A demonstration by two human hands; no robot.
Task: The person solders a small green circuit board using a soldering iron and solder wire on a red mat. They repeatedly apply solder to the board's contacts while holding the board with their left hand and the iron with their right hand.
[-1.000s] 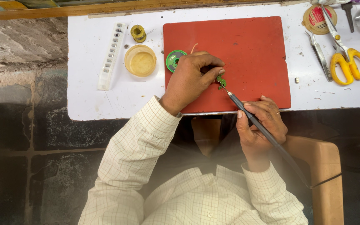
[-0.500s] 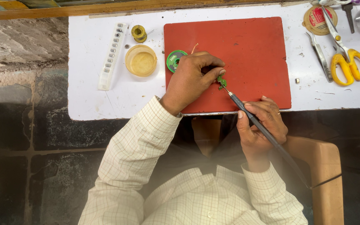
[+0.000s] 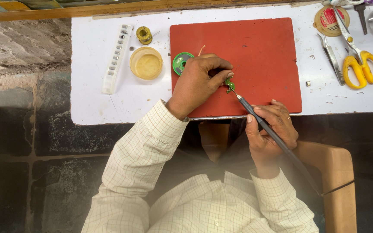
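Note:
My left hand (image 3: 199, 80) rests on a red mat (image 3: 260, 47) and pinches a small green circuit board (image 3: 229, 85) against it with fingertips. My right hand (image 3: 270, 129) grips a thin dark soldering iron (image 3: 260, 123) like a pen near the mat's front edge. The iron's tip touches the lower side of the small board. Its cable runs back past my right wrist. A green spool (image 3: 180, 62) lies partly hidden behind my left hand.
On the white table (image 3: 96, 99) lie a white strip-shaped holder (image 3: 116, 58), a yellowish round tub (image 3: 146, 63) and a small brass-coloured reel (image 3: 143, 35). At the right are yellow-handled scissors (image 3: 359, 60), tweezers (image 3: 330, 58) and a round tin (image 3: 327, 20).

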